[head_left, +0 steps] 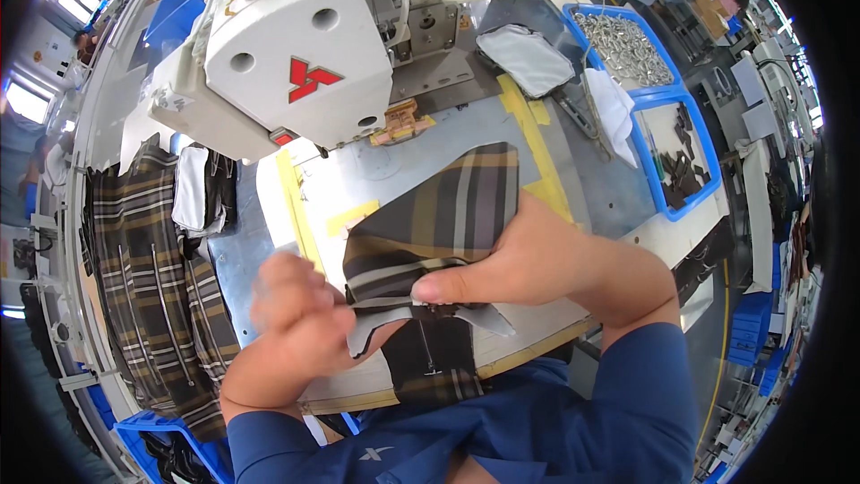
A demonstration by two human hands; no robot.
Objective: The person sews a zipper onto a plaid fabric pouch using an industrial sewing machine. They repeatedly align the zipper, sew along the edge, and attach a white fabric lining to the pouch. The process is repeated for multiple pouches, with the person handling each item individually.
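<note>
A plaid fabric piece (439,211) in brown, mustard, grey and white is folded and raised in front of me. My right hand (502,260) grips it, with the thumb pressed on its near edge. White lining shows below the thumb. Under it hangs a dark strip (432,341) with a thin cord or zipper pull down its middle and a plaid end. My left hand (300,314) is beside the fabric's left edge, its fingers curled and smeared by motion. Whether it pinches anything cannot be made out.
A white sewing machine (300,45) stands at the back. Plaid pieces (143,269) are stacked at left. Right are a blue tray of metal parts (623,49), a blue tray with dark pieces (676,157) and white cloth (609,116). Yellow tape (537,139) marks the worktable.
</note>
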